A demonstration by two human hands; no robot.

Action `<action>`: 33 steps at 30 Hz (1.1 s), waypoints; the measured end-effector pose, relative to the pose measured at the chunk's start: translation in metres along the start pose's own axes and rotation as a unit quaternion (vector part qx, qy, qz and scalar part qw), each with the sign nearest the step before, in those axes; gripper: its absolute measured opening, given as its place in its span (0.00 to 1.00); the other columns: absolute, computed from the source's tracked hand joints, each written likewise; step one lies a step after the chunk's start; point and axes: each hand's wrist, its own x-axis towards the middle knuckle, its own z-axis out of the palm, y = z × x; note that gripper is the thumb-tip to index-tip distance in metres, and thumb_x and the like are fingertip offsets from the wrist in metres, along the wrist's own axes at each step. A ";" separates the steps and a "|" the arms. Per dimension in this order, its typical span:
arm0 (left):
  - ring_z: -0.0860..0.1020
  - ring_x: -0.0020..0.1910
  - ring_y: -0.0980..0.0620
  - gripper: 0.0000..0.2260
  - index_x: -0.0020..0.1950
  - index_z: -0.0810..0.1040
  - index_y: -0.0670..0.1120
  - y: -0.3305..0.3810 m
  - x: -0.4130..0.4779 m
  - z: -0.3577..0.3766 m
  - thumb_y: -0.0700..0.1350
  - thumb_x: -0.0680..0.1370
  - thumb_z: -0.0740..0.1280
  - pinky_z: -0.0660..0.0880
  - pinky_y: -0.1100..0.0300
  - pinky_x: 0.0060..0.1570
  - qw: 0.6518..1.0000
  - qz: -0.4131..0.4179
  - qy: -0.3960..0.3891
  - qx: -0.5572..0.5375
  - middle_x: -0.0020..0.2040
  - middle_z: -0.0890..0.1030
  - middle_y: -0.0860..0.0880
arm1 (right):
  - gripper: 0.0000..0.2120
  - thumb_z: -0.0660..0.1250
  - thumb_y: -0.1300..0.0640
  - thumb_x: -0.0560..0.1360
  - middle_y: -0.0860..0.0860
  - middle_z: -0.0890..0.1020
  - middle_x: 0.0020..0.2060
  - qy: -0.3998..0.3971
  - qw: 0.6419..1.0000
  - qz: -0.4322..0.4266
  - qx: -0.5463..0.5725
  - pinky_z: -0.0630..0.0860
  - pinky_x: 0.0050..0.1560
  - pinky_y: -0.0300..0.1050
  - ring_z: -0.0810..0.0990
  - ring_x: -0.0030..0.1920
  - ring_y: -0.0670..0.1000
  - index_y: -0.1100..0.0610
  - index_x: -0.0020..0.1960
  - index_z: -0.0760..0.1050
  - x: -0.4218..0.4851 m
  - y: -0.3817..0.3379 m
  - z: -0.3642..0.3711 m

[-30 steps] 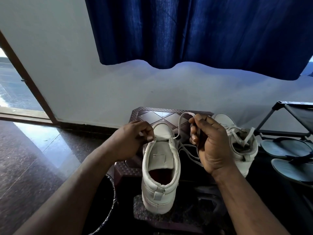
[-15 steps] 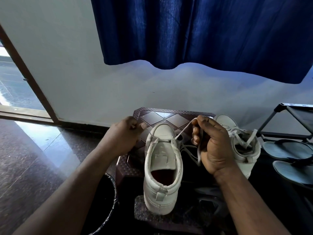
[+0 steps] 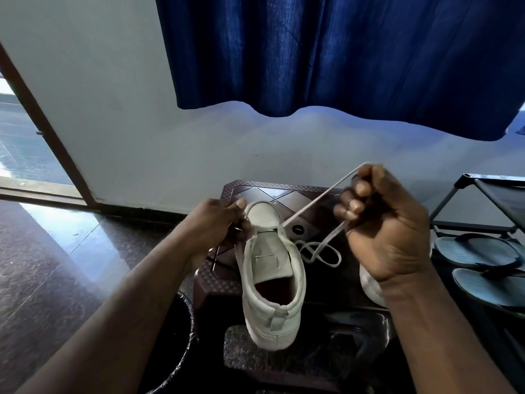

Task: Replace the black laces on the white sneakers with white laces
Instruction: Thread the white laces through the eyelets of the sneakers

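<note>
A white sneaker (image 3: 270, 294) stands heel toward me on a dark brown plastic stool (image 3: 295, 194). My left hand (image 3: 213, 223) grips the sneaker's left side near the toe. My right hand (image 3: 380, 223) is raised to the right and pinches a white lace (image 3: 318, 200), which runs taut from the shoe's right eyelets up to my fingers. The lace's loose end hangs from the fist and coils beside the shoe. A second white sneaker (image 3: 369, 285) sits behind my right hand, mostly hidden.
A blue curtain (image 3: 341, 52) hangs over the pale wall. Grey sandals (image 3: 480, 251) lie under a black metal rack (image 3: 497, 194) at the right. A dark bin's rim (image 3: 184, 336) shows at lower left. A doorway (image 3: 17, 143) opens at left over polished floor.
My right hand has risen and moved right, drawing the white lace out taut through the eyelets. My left hand has slid forward along the shoe toward the toe.
</note>
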 end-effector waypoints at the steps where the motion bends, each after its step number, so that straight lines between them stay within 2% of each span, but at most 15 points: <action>1: 0.79 0.29 0.55 0.13 0.53 0.78 0.39 0.000 0.000 0.001 0.49 0.86 0.63 0.77 0.63 0.33 1.000 0.002 0.006 -0.004 0.38 0.83 0.46 | 0.08 0.62 0.54 0.79 0.46 0.75 0.34 -0.013 1.000 -0.021 0.001 0.65 0.33 0.38 0.69 0.32 0.45 0.55 0.48 0.78 -0.001 -0.009 0.004; 5: 0.81 0.29 0.56 0.13 0.53 0.76 0.39 0.000 0.003 0.003 0.49 0.86 0.62 0.78 0.61 0.35 1.000 0.002 0.006 0.000 0.36 0.85 0.47 | 0.19 0.52 0.52 0.86 0.45 0.75 0.34 -0.037 0.994 -0.095 -0.024 0.61 0.34 0.41 0.68 0.32 0.45 0.51 0.46 0.80 -0.006 -0.040 0.016; 7: 0.81 0.30 0.56 0.13 0.50 0.76 0.41 0.000 0.003 0.003 0.50 0.86 0.62 0.77 0.60 0.37 1.000 0.006 0.001 0.010 0.36 0.85 0.48 | 0.22 0.50 0.50 0.87 0.44 0.75 0.34 -0.043 0.991 -0.121 -0.046 0.60 0.33 0.42 0.68 0.31 0.46 0.50 0.46 0.80 -0.009 -0.052 0.019; 9: 0.80 0.30 0.56 0.14 0.47 0.77 0.42 -0.001 0.003 0.003 0.50 0.86 0.62 0.77 0.63 0.35 1.000 0.010 -0.001 0.013 0.37 0.85 0.48 | 0.21 0.50 0.51 0.87 0.45 0.75 0.34 -0.037 0.989 -0.130 -0.068 0.59 0.33 0.42 0.68 0.31 0.46 0.50 0.46 0.80 -0.010 -0.055 0.018; 11: 0.79 0.28 0.56 0.14 0.46 0.77 0.42 -0.002 0.005 0.003 0.49 0.86 0.64 0.76 0.66 0.31 1.000 0.018 0.001 0.014 0.37 0.83 0.47 | 0.17 0.54 0.51 0.85 0.46 0.75 0.34 -0.009 0.991 -0.105 -0.081 0.58 0.33 0.43 0.68 0.31 0.46 0.52 0.46 0.80 -0.009 -0.042 0.014; 13: 0.77 0.28 0.56 0.12 0.45 0.79 0.43 -0.002 0.006 0.002 0.48 0.84 0.66 0.76 0.65 0.32 1.000 0.026 0.009 0.012 0.37 0.81 0.47 | 0.14 0.59 0.52 0.83 0.47 0.76 0.33 0.028 0.993 -0.056 -0.095 0.60 0.31 0.41 0.69 0.30 0.47 0.55 0.47 0.79 -0.007 -0.021 0.007; 16: 0.76 0.30 0.54 0.05 0.51 0.81 0.42 0.002 0.004 -0.001 0.43 0.83 0.69 0.76 0.62 0.35 0.999 0.030 0.006 -0.014 0.37 0.83 0.48 | 0.12 0.62 0.53 0.82 0.50 0.78 0.33 0.069 0.989 0.001 -0.133 0.65 0.28 0.39 0.71 0.29 0.48 0.58 0.47 0.80 -0.007 0.002 0.001; 19: 0.77 0.34 0.50 0.06 0.56 0.81 0.40 0.008 -0.003 -0.006 0.41 0.82 0.68 0.77 0.59 0.39 0.994 0.051 -0.020 -0.090 0.42 0.83 0.45 | 0.12 0.61 0.54 0.83 0.51 0.78 0.34 0.074 0.987 0.009 -0.144 0.65 0.27 0.38 0.71 0.29 0.48 0.58 0.47 0.81 -0.008 0.002 0.004; 23: 0.79 0.37 0.48 0.07 0.55 0.83 0.41 0.028 -0.020 -0.009 0.40 0.82 0.67 0.78 0.58 0.43 0.983 0.091 -0.025 -0.155 0.46 0.84 0.43 | 0.12 0.63 0.55 0.82 0.52 0.76 0.33 0.067 0.982 -0.001 -0.177 0.61 0.27 0.38 0.69 0.29 0.48 0.58 0.45 0.81 -0.008 -0.014 0.022; 28: 0.80 0.37 0.49 0.08 0.57 0.84 0.41 0.090 -0.044 -0.006 0.41 0.83 0.66 0.79 0.55 0.45 0.987 0.129 -0.028 -0.089 0.47 0.85 0.45 | 0.14 0.65 0.54 0.84 0.54 0.78 0.32 0.018 0.934 -0.017 -0.356 0.67 0.28 0.38 0.71 0.29 0.49 0.61 0.44 0.80 0.003 -0.063 0.070; 33: 0.83 0.38 0.49 0.08 0.57 0.85 0.41 0.175 -0.073 -0.010 0.40 0.83 0.66 0.83 0.55 0.43 0.981 0.168 -0.019 -0.091 0.50 0.87 0.45 | 0.17 0.67 0.48 0.82 0.51 0.82 0.33 -0.021 0.872 -0.034 -0.488 0.71 0.33 0.39 0.74 0.31 0.48 0.61 0.43 0.81 0.025 -0.127 0.123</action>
